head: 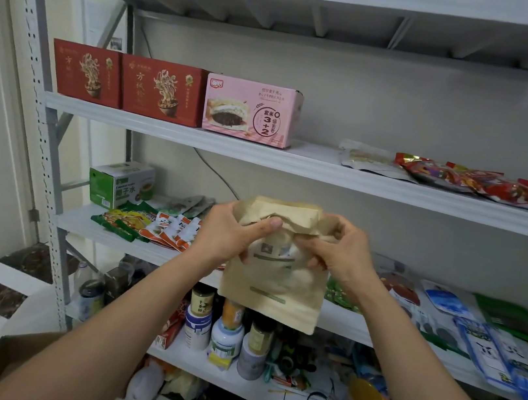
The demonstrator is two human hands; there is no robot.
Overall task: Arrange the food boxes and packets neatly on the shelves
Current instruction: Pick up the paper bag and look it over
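The folded top of the brown paper packet (276, 270) is pinched by the curled fingers of the left hand (230, 236) and right hand (339, 248), apparently to keep it closed. The packet is held upright in the air before the middle shelf (357, 320), where loose packets (156, 223) already lie flat.

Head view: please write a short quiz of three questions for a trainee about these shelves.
1. True or false: the left hand and the right hand both hold the bag.
2. Which box stands next to the red boxes? A pink box, B blue box, C yellow box.
3. Fill in: the green box stands ___ than the pink box.
Key: 1 true; 2 A; 3 lower.
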